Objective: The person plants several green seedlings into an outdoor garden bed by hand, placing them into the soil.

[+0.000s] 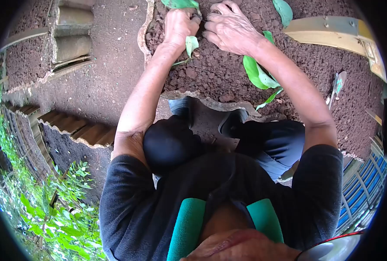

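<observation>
Left hand [179, 24]: fingers curled into the dark brown crumbly soil [211, 74] of the raised bed, beside a small green seedling leaf [191, 43] just below the wrist; whether it grips the stem cannot be told. Right hand [230, 28]: fingers bent, tips pressing the soil, holding nothing visible. Hands nearly touching. Larger green leaves [256, 74] lie under the right forearm. Scalloped concrete edging [211, 102] borders the bed.

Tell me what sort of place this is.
Probably an outdoor garden or nursery bed: both hands, left hand and right hand, press into loose brown soil around green-leaved seedlings, with foliage nearby.
</observation>
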A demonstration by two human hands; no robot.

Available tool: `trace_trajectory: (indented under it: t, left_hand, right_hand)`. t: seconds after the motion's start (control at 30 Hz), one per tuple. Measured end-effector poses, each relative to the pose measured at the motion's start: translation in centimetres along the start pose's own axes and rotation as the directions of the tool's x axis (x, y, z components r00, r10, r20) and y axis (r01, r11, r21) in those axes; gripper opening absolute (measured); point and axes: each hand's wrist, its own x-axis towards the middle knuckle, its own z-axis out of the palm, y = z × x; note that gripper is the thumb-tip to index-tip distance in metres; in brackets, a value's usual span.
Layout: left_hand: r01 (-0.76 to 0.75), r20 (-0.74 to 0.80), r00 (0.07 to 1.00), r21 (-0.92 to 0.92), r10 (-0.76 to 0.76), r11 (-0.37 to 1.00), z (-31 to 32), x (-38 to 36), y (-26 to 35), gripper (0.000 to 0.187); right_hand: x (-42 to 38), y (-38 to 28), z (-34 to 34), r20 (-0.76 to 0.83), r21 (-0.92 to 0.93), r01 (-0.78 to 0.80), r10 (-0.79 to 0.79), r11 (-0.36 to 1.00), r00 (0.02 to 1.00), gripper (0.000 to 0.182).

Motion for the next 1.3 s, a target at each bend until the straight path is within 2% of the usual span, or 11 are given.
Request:
trace_trajectory:
  t: [0.17, 0.37, 0.5, 0.6, 0.7, 0.87, 0.97, 1.03, 1.07, 1.17, 1.3]
  left_hand:
    - [-0.102, 0.098, 0.991, 0.135, 0.089, 0.986, 1.8, 0.0, 0.1, 0.023]
    - [-0.215, 0.149, 0.968, 0.064, 0.204, 0.974, 0.6, 0.0, -0.4, 0.032]
    - [-0.221, 0.168, 0.967, 0.176, 0.192, 0.959, -0.7, -0.3, 0.3, 0.034]
    - [-0.425, -0.094, 0.87, 0.355, 0.485, 0.833, -4.0, 0.6, -0.1, 0.019]
    - [-0.01, -0.017, 1.0, 0.211, 0.014, 0.978, -6.0, 1.3, -3.0, 0.031]
    - [-0.194, -0.234, 0.945, 0.164, 0.229, 0.967, -3.3, 0.5, -4.2, 0.037]
    - [-0.046, -0.029, 0.998, 0.269, 0.056, 0.962, -2.0, 0.0, -2.6, 0.035]
    - [-0.235, -0.038, 0.971, -0.001, 0.235, 0.972, -1.7, -0.9, -1.4, 0.032]
    - [0.236, 0.069, 0.97, -0.515, -0.234, 0.824, -1.7, -1.4, 0.5, 0.022]
    - [0.225, 0.313, 0.925, 0.009, -0.216, 0.974, -4.8, -0.2, 0.5, 0.02]
    - [0.095, 0.11, 0.994, -0.737, -0.02, 0.669, -3.6, 0.2, 0.5, 0.042]
  right_hand:
    - [-1.3, -0.7, -0.7, -0.285, 0.088, -0.084, 0.106, 0.993, 0.953, 0.018]
    - [-3.2, -2.6, -2.8, 0.103, 0.037, -0.588, 0.582, 0.808, 0.806, 0.048]
    - [-2.3, -2.6, -0.8, 0.102, 0.083, -0.486, 0.478, 0.87, 0.872, 0.034]
    - [-1.5, -3.0, 1.2, -0.024, 0.105, -0.371, 0.376, 0.922, 0.926, 0.031]
    - [-1.1, -2.7, 1.1, -0.061, 0.165, -0.414, 0.428, 0.895, 0.902, 0.037]
    - [-1.0, 1.0, 1.1, -0.241, 0.006, -0.66, 0.642, 0.751, 0.728, 0.038]
    - [-0.4, 0.7, 1.1, -0.224, 0.089, -0.681, 0.681, 0.727, 0.697, 0.043]
    - [-0.2, 0.4, 1.3, -0.233, 0.136, -0.683, 0.693, 0.718, 0.682, 0.043]
    - [-0.2, 0.8, 1.9, -0.231, 0.161, -0.675, 0.693, 0.72, 0.683, 0.043]
    - [0.3, 0.1, 1.5, -0.126, 0.371, -0.617, 0.696, 0.694, 0.707, 0.04]
    - [1.6, -0.1, 0.8, -0.293, 0.362, -0.562, 0.664, 0.743, 0.688, 0.037]
